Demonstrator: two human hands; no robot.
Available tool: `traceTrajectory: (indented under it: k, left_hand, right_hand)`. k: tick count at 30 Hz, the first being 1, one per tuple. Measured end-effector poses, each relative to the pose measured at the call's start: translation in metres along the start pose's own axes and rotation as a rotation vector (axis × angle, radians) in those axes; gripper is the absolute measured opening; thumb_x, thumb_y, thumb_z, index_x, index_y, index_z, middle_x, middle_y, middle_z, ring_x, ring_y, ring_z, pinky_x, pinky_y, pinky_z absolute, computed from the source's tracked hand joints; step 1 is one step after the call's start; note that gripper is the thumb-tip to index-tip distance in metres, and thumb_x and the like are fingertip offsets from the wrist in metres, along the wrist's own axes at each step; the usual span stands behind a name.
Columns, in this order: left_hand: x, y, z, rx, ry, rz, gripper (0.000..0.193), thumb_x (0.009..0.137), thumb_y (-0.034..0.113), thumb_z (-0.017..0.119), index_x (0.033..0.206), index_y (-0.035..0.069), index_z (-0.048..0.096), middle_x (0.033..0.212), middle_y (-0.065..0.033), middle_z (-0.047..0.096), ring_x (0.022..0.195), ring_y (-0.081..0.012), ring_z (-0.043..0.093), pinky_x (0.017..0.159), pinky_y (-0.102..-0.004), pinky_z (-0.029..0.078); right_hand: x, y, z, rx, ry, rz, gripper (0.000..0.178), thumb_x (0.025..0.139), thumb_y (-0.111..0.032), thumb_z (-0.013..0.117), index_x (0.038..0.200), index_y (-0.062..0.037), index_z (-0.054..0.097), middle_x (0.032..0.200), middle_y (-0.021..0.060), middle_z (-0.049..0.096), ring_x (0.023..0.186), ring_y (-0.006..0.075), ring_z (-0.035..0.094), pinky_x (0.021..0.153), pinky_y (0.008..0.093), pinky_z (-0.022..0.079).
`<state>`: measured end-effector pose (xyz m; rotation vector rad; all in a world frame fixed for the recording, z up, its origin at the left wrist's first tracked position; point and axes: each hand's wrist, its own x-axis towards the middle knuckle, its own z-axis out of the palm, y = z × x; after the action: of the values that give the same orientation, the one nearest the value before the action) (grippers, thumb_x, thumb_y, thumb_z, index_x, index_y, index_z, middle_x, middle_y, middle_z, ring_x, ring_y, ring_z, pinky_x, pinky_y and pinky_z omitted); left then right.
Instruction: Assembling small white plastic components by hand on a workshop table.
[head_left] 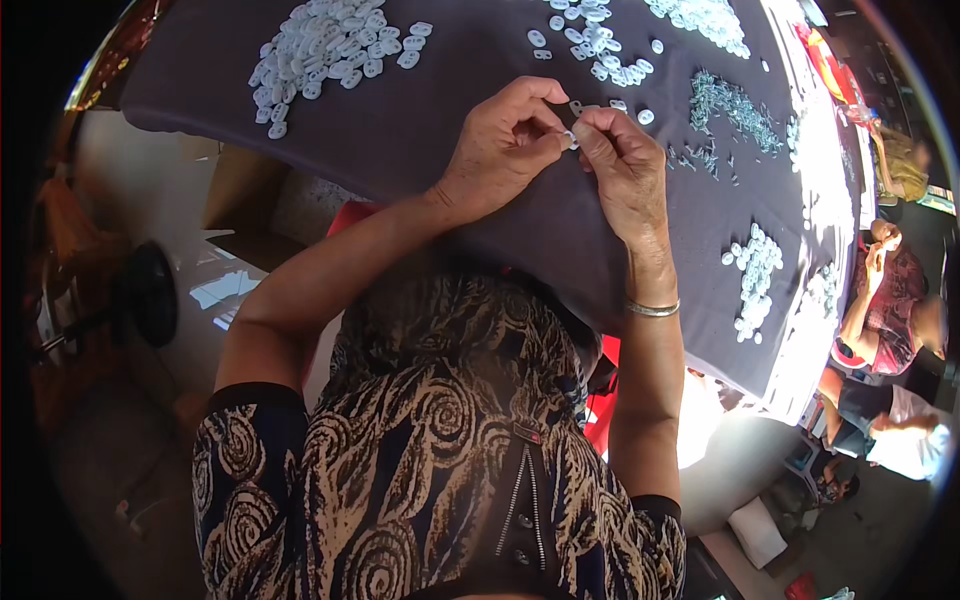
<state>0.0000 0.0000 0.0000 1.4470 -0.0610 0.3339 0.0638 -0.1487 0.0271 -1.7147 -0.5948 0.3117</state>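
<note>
My left hand [503, 150] and my right hand [625, 170] meet over the dark tablecloth. Between their fingertips is a small white plastic piece [571, 141], partly hidden by the fingers. The right thumb and forefinger pinch it; the left thumb and a fingertip close on its other side, while the left forefinger arches above. Just beyond the fingertips lie loose small white pieces, one of them an oval with two holes [618, 105] and another a round one [646, 117]. A heap of white oval two-hole pieces [320, 50] spreads at the far left.
Small white pieces [600, 45] lie scattered beyond my hands, with another pile [705, 20] farther right. Small metal screws [735, 110] are strewn at the right, and a white pile [755, 275] sits nearer. Strong sunlight hits the table's right edge. Several people [890, 310] sit beyond it.
</note>
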Motion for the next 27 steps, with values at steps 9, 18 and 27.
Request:
traceTrajectory:
  k: [9,18,27]
  left_hand:
    - [0.001,-0.003,0.003,-0.035,0.033,0.015,0.03,0.081,-0.005,0.06,0.108,0.002,0.049,0.081,0.0,0.058,0.068,-0.0004,0.05,0.06,-0.0156,0.042]
    - [-0.001,-0.003,0.002,-0.002,0.034,-0.001,0.027,0.082,-0.004,0.062,0.106,0.001,0.049,0.082,0.0003,0.06,0.068,-0.0037,0.053,0.06,-0.0179,0.045]
    - [0.0,-0.001,0.003,0.004,0.014,0.026,0.027,0.083,-0.003,0.062,0.106,0.002,0.05,0.078,0.0003,0.059,0.065,-0.0025,0.052,0.059,-0.0171,0.045]
  right_hand:
    - [0.001,0.003,0.007,-0.084,0.074,-0.096,0.005,0.087,-0.004,0.061,0.086,0.0002,0.061,0.068,-0.0005,0.059,0.061,0.0047,0.048,0.055,0.021,0.042]
    - [-0.001,0.001,-0.005,-0.041,0.029,-0.052,0.011,0.091,-0.011,0.058,0.097,-0.0014,0.061,0.078,-0.0027,0.056,0.067,0.0043,0.047,0.059,0.0191,0.039]
    - [0.022,-0.005,-0.077,-0.448,0.333,-0.062,0.007,0.085,-0.009,0.063,0.09,-0.0047,0.066,0.075,-0.0024,0.062,0.064,0.0057,0.053,0.057,0.0213,0.043]
